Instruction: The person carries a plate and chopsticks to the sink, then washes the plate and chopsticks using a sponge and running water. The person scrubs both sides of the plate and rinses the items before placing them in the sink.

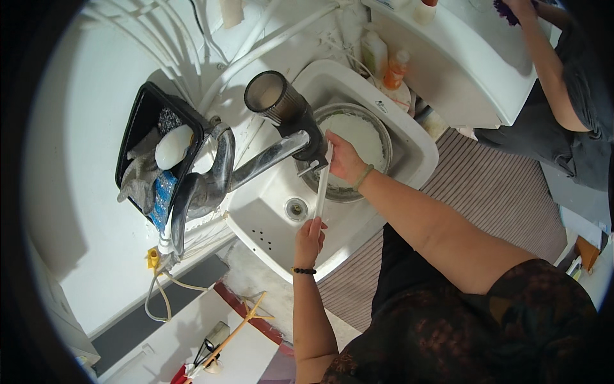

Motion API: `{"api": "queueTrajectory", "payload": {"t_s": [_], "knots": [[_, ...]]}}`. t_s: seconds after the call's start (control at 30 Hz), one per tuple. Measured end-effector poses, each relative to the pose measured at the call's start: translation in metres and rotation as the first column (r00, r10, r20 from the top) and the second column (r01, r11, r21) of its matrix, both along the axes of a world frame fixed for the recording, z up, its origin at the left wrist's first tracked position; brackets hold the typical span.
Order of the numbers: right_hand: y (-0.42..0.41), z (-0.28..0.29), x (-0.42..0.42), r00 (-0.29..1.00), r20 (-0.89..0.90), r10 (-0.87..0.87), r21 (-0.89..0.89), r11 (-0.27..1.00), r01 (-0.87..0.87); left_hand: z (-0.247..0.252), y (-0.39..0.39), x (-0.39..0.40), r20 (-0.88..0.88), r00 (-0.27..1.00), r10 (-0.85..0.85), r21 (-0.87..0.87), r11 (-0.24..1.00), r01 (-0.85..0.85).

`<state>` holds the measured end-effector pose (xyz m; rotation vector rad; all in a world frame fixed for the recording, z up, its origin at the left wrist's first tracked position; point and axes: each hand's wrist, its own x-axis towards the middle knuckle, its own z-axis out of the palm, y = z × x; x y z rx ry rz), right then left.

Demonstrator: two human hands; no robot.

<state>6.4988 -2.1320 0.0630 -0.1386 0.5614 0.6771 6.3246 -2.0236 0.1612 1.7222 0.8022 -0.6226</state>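
Observation:
My left hand [311, 237], with a dark bead bracelet at its wrist, grips the lower end of a long, narrow white strip [322, 189]. Near its upper end, my right hand [343, 156] holds the same strip, just beside the dark tap head. The strip spans the white sink [268, 211], passing to the right of the drain [296, 209]. Behind my right hand, a round metal basin [387, 139] holds cloudy whitish liquid [357, 126] and sits in the sink. The tap [268, 158] reaches over the sink and carries a smoky translucent cup [266, 93].
Left of the tap, a black plastic bin [125, 139] holds cloths, a scouring pad and a white rounded object [172, 146]. Bottles [396, 69] stand behind the sink. At upper right, another person's arm [551, 81] reaches over a white basin [479, 57]. A ribbed mat [494, 187] covers the floor.

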Motion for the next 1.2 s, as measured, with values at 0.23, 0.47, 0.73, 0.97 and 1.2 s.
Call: {"api": "queueTrajectory", "payload": {"t_s": [0.23, 0.47, 0.73, 0.97, 1.2], "knots": [[-0.003, 0.008, -0.017, 0.990, 0.097, 0.101, -0.035, 0.995, -0.098, 0.001, 0.012, -0.021, -0.073, 0.997, 0.022, -0.136, 0.990, -0.032], [0.003, 0.018, -0.001, 0.994, 0.109, -0.017, -0.075, 0.997, 0.025, -0.019, 0.001, -0.003, 0.107, 0.992, 0.069, -0.244, 0.969, -0.041], [-0.023, 0.064, 0.047, 0.901, 0.425, 0.082, -0.340, 0.938, 0.075, -0.091, -0.028, 0.093, 0.139, 0.898, 0.418, -0.860, 0.500, -0.100], [-0.029, 0.069, 0.055, 0.829, 0.555, 0.077, -0.495, 0.831, 0.255, -0.080, -0.037, 0.130, 0.283, 0.924, 0.258, -0.525, 0.847, -0.076], [0.004, 0.023, 0.008, 0.983, 0.157, -0.100, -0.196, 0.972, 0.130, -0.038, -0.013, 0.068, 0.458, 0.860, -0.226, 0.327, 0.942, 0.073]]}}
